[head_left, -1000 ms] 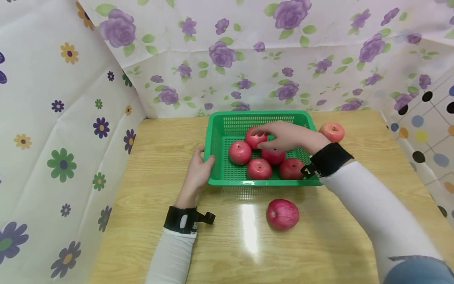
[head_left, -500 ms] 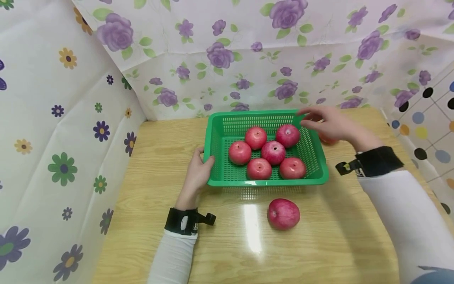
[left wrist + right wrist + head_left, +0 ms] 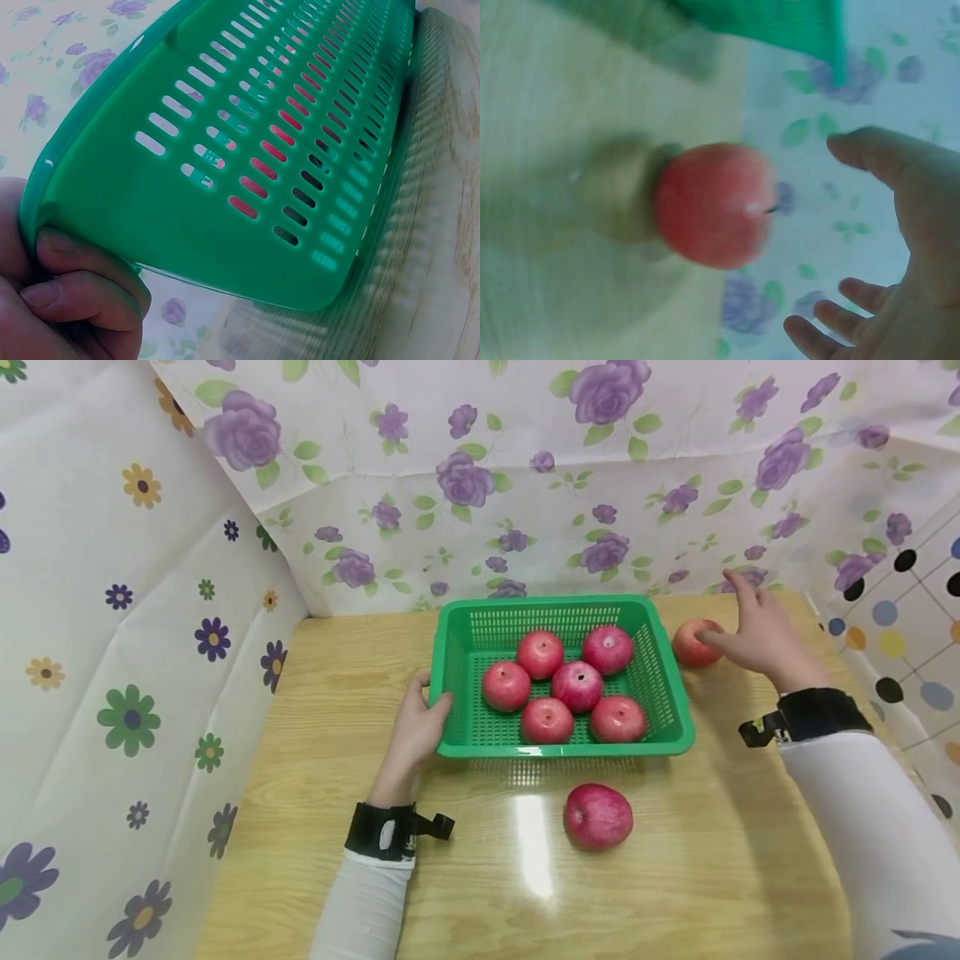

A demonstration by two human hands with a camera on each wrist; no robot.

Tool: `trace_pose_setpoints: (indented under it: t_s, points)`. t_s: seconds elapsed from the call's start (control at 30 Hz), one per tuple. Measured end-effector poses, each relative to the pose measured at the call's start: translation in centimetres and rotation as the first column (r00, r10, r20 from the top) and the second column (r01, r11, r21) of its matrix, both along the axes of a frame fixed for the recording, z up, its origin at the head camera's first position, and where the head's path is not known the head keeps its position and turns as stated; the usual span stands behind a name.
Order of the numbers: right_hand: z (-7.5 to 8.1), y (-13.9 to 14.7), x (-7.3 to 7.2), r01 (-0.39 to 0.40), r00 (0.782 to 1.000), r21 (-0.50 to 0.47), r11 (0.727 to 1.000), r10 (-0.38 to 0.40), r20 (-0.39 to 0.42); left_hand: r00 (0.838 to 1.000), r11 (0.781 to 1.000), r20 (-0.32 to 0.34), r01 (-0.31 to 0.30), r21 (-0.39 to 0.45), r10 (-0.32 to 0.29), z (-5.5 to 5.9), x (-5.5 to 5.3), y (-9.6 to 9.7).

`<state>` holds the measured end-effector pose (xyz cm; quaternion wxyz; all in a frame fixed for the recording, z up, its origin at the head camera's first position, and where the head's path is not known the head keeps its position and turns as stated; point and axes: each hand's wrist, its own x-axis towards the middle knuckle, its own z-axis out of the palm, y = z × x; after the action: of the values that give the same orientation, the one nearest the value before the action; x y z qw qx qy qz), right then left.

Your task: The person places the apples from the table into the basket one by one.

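Observation:
A green plastic basket point(image 3: 562, 749) with slotted walls stands on the table with several red apples in it, one of them the dark red apple point(image 3: 577, 686) in the middle. My left hand point(image 3: 418, 722) grips the basket's left rim; in the left wrist view its fingers point(image 3: 90, 300) curl under the rim. Beyond the basket's right side, my right hand point(image 3: 765, 635) is spread above a lighter red apple point(image 3: 693, 643) on the table. The right wrist view shows that apple point(image 3: 716, 206) stem up, with thumb and fingers apart from it on either side.
Another dark red apple point(image 3: 598, 817) lies on its side on the wooden table point(image 3: 465, 877) in front of the basket. Flower-printed sheeting point(image 3: 465, 485) hangs behind the table, and more patterned sheeting flanks it left and right.
My right hand has left the space over the basket and moved right to the apple outside, its fingers spreading. An apple now shows in the basket's back right. The left hand stays on the rim.

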<state>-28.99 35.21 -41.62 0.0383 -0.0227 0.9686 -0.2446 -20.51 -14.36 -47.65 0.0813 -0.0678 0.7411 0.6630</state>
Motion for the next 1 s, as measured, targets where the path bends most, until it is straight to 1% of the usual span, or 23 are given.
trace_pose_setpoints:
  t_s: [0.07,0.13,0.23,0.33,0.47,0.67,0.83,0.93,1.0]
  points:
    - [-1.1,0.0,-0.3,0.004,1.0,0.024,1.0,-0.004,-0.004,1.0,1.0,0.0,-0.001,-0.005,0.001,0.0,0.0,-0.1]
    - [-2.2,-0.1,-0.5,-0.004,1.0,0.086,0.996,0.005,-0.005,1.0,1.0,0.002,-0.002,-0.016,0.002,-0.1,0.1,-0.2]
    - [-3.4,-0.3,-0.8,-0.028,1.0,0.191,0.981,0.027,0.012,1.0,1.0,0.007,-0.001,-0.027,0.001,0.0,0.1,-0.2]
    - [-4.2,-0.6,-1.0,-0.056,0.998,0.255,0.965,0.047,0.042,1.0,0.999,0.007,0.001,-0.036,-0.001,0.0,0.2,-0.2]
    - [-4.8,-1.0,-1.2,-0.072,0.997,0.259,0.963,0.062,0.048,1.0,0.999,0.01,0.006,-0.05,-0.006,-0.1,0.1,-0.3]
    - [-4.9,-1.6,-1.5,-0.087,0.996,0.247,0.965,0.083,0.026,1.0,0.997,0.01,0.005,-0.081,-0.004,-0.1,0.0,-0.2]
    - [-5.5,-1.3,-1.9,-0.093,0.994,0.253,0.963,0.076,0.076,1.0,0.996,0.003,0.009,-0.093,-0.009,0.0,0.0,-0.1]
    - [-6.0,-1.0,-2.1,-0.104,0.991,0.209,0.972,0.085,0.101,1.0,0.995,-0.001,0.013,-0.097,-0.013,0.0,-0.1,-0.1]
    - [-6.2,-0.9,-2.3,-0.106,0.991,0.171,0.98,0.089,0.103,1.0,0.995,-0.002,0.015,-0.096,-0.015,0.0,-0.1,-0.1]
